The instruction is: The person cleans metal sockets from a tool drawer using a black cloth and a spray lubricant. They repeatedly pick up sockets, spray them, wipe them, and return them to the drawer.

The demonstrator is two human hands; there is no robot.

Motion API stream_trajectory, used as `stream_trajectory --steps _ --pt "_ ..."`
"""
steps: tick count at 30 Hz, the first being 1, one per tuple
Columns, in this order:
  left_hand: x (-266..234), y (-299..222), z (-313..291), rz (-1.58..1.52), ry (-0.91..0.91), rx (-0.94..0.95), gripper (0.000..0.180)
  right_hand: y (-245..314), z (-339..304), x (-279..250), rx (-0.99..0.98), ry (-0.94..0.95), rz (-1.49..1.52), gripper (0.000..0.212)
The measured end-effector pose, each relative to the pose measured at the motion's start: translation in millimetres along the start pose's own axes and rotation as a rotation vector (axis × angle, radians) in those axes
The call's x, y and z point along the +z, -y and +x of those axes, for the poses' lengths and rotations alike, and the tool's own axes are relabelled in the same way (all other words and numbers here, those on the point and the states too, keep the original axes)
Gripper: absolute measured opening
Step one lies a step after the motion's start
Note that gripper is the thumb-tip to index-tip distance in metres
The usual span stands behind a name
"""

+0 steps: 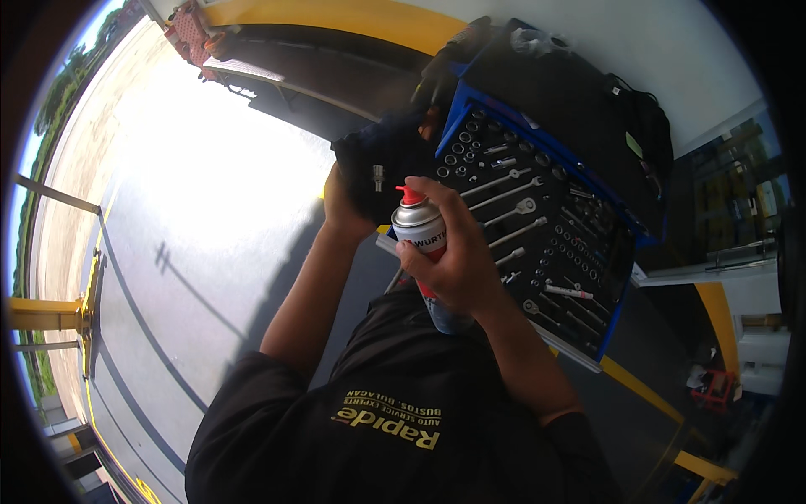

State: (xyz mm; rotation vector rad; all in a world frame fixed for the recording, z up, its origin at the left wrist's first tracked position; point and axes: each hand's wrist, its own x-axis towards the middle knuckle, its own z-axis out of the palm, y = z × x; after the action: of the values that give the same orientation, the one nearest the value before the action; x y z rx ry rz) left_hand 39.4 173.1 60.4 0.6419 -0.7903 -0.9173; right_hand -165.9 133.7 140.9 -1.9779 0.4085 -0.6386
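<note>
My left hand (342, 200) holds up a black cloth (403, 155), which hides most of its fingers. On the cloth lies a small shiny metal socket (378, 178). Just to the right, my right hand (462, 260) is wrapped round a spray can (420, 223) with a silver top and a white, red and dark body. Its index finger rests on the red nozzle (410, 195), close to the socket. No spray is visible. Beside the can is a blue-edged tool tray (622, 315) with wrenches (508, 212), ratchets and rows of sockets set in black foam.
A black bag (642, 126) lies on the dark surface behind the tray. A white marker (569, 291) rests among the tools. At far left, a yellow post (46, 315) stands beside the sunlit grey floor (168, 277). A red stool-like object (714, 385) is at right.
</note>
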Motion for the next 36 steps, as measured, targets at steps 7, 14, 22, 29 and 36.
stream_trajectory --steps 7,14,22,29,36 --pt "-7 14 -24 0.175 -0.030 -0.102 0.058 -17 19 -44 0.314 0.355 0.310 0.110" --pt "7 25 -35 -0.507 -0.148 -0.336 0.053 -23 23 -39 0.399 0.508 0.069 0.108" --pt "19 35 -37 -0.792 -0.177 -0.435 0.052 -18 11 -22 0.391 0.342 -0.138 0.085" --pt "24 38 -37 -0.621 -0.521 -0.501 0.056 2 -8 -7 0.185 0.367 -0.423 0.082" --pt "34 26 -25 -0.459 -0.585 -0.369 0.055 15 -18 -30 0.264 0.219 -0.114 0.080"
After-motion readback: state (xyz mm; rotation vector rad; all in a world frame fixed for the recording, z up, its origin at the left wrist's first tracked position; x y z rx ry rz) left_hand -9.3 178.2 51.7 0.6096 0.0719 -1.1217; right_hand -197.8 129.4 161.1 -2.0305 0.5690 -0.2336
